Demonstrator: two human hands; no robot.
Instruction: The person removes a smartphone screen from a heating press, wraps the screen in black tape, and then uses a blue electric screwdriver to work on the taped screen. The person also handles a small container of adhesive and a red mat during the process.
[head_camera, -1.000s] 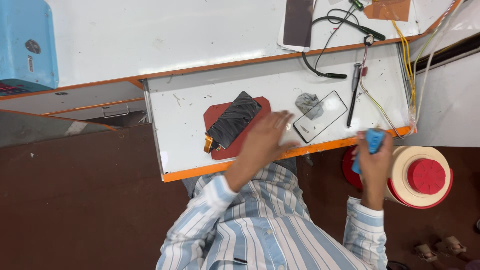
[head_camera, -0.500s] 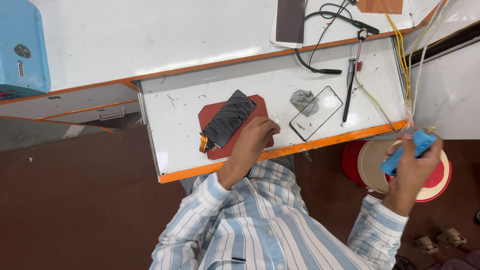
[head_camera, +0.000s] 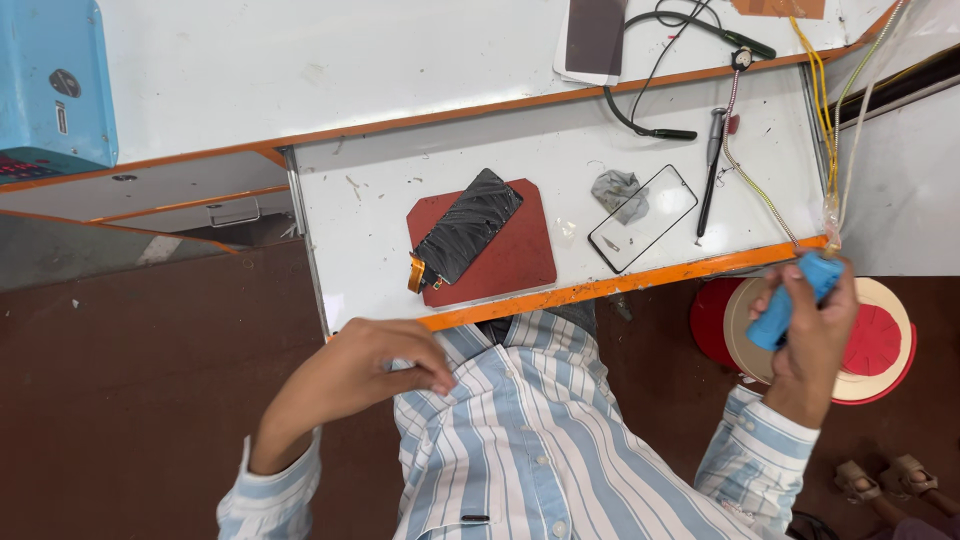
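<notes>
Blue plastic cylinder (head_camera: 795, 299), right of the bench (head_camera: 360, 230): my right hand (head_camera: 812, 335) has its fingers wrapped around it; light, rigid, best held mid-body. Left hand (head_camera: 385, 360) loosely curled, holding nothing.

A white orange-edged workbench (head_camera: 400, 120) stands over a dark brown floor (head_camera: 150, 380).

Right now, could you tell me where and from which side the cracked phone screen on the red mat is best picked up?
Probably grip the cracked phone screen by its two long edges near the middle, coming from above. It lies flat and diagonal on the red mat, so the fingers should turn to match that slant. Avoid the lower-left end, where an orange flex cable sticks out, and the cracked face.
</notes>
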